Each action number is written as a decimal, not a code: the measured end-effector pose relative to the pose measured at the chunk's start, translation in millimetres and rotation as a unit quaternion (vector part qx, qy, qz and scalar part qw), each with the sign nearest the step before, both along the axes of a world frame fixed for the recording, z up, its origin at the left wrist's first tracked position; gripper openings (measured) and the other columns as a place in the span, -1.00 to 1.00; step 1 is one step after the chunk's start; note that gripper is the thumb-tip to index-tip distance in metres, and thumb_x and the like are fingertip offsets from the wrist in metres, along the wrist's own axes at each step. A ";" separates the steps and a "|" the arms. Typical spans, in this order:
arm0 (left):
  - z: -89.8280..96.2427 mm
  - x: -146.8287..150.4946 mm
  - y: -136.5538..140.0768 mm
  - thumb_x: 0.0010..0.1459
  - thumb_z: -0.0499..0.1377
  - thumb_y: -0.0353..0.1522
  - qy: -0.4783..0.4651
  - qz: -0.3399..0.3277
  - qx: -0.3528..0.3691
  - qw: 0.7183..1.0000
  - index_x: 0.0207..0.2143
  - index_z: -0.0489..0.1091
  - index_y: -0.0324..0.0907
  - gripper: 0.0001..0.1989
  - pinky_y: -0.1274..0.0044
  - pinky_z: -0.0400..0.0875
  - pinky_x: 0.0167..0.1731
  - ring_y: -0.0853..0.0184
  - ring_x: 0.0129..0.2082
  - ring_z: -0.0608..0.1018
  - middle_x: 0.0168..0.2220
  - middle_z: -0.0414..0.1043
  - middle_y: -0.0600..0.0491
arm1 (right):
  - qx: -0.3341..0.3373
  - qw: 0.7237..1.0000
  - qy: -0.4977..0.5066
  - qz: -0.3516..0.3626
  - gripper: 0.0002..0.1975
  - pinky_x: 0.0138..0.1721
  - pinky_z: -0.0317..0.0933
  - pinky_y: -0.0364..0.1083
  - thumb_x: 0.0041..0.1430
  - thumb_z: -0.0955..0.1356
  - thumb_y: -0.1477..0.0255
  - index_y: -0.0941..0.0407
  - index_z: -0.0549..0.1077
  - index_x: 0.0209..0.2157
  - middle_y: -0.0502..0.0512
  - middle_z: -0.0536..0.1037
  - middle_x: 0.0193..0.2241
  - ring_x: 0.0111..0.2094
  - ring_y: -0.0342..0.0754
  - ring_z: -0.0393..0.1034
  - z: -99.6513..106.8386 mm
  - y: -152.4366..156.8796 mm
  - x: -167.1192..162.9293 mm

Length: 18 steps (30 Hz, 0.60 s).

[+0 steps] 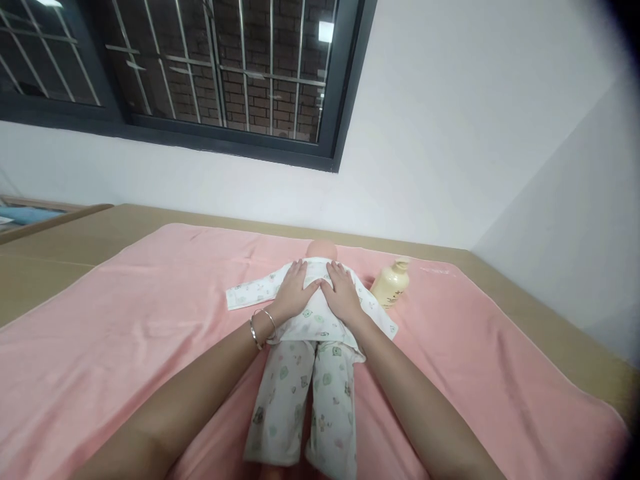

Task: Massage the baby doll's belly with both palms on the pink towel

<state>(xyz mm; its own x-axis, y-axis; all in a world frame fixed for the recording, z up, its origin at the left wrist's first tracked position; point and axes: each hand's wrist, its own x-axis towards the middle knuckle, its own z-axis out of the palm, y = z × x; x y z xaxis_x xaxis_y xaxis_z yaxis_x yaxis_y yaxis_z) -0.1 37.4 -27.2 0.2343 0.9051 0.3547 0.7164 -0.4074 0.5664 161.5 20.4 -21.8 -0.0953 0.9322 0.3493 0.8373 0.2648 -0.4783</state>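
Observation:
A baby doll (323, 250) lies on a pink blanket, its head toward the wall. It wears a white printed top (315, 323) and matching trousers (285, 400). My left hand (295, 291) rests flat on the left side of the top, fingers stretched toward the head. On the right side of the top lies my right hand (343, 291), also flat. The two thumbs meet or nearly meet over the middle. The left sleeve spreads out sideways, while the right sleeve slants down beside my right forearm. Neither hand grasps anything.
A pale yellow pump bottle (391, 283) is on the pink blanket (165, 320), just right of the doll. The blanket covers a tan surface (145, 217) that ends at a white wall (410, 133). A dark-framed, barred window (225, 73) is above.

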 end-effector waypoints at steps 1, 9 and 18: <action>-0.5 -0.3 0.4 0.29 -0.02 -0.04 -0.002 0.001 0.000 1.000 0.31 0.06 -0.29 -0.31 0.19 0.00 0.32 0.06 0.39 -0.04 0.38 -0.08 -0.20 | -0.005 1.000 -0.003 -0.003 -0.41 0.34 -0.33 0.12 0.34 0.14 0.26 0.23 0.12 0.31 0.22 0.02 0.35 0.38 0.09 -0.22 0.2 -0.2 -0.4; -2.7 -1.1 -0.3 0.31 -0.04 -0.04 -0.001 -0.005 0.006 1.000 0.31 0.05 -0.29 -0.32 0.20 -0.06 0.33 0.08 0.39 -0.06 0.38 -0.11 -0.21 | 0.002 1.000 -0.003 -0.003 -0.42 0.35 -0.34 0.11 0.34 0.14 0.26 0.22 0.15 0.30 0.19 0.06 0.34 0.37 0.09 -0.17 2.6 -3.3 -1.7; -5.2 -1.6 2.0 0.28 -0.01 -0.01 -0.004 -0.010 0.018 1.000 0.31 0.06 -0.25 -0.30 0.17 -0.04 0.32 0.06 0.39 -0.04 0.38 -0.07 -0.20 | 0.006 1.000 -0.006 -0.004 -0.43 0.34 -0.30 0.10 0.34 0.14 0.26 0.21 0.16 0.29 0.19 0.06 0.34 0.37 0.07 -0.15 2.3 -3.5 -1.1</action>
